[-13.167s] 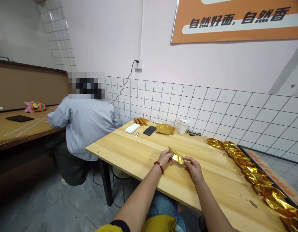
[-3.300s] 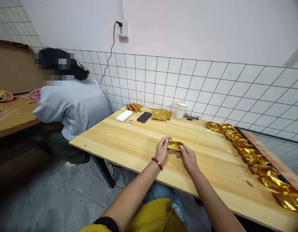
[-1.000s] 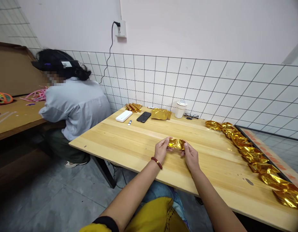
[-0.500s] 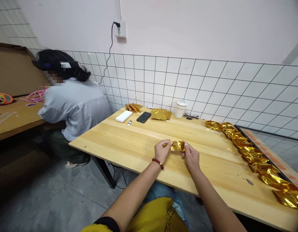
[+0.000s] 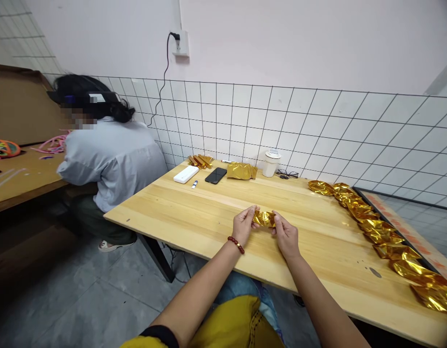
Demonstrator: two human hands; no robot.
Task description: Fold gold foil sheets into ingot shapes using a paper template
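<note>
A crinkled piece of gold foil (image 5: 264,219) is stretched between my two hands, just over the wooden table (image 5: 194,217). My left hand (image 5: 243,225) pinches its left end between thumb and fingers; a dark red bead bracelet circles that wrist. At the foil's right end, my right hand (image 5: 286,237) grips it with thumb on the near side. The ends of the foil are hidden by my fingers. Beyond my hands lies a stack of flat gold foil sheets (image 5: 241,170).
Twisted gold foil pieces (image 5: 381,232) line the right edge beside a dark-framed panel (image 5: 400,227). Along the back are folded foil strips (image 5: 200,161), a white power bank (image 5: 186,174), a phone (image 5: 215,176), a lidded cup (image 5: 271,163) and glasses (image 5: 287,174). Another person (image 5: 114,154) sits at the left.
My left fingers have shifted on the foil's left end, and the hand is turned more upright. My right hand keeps its grip almost unmoved.
</note>
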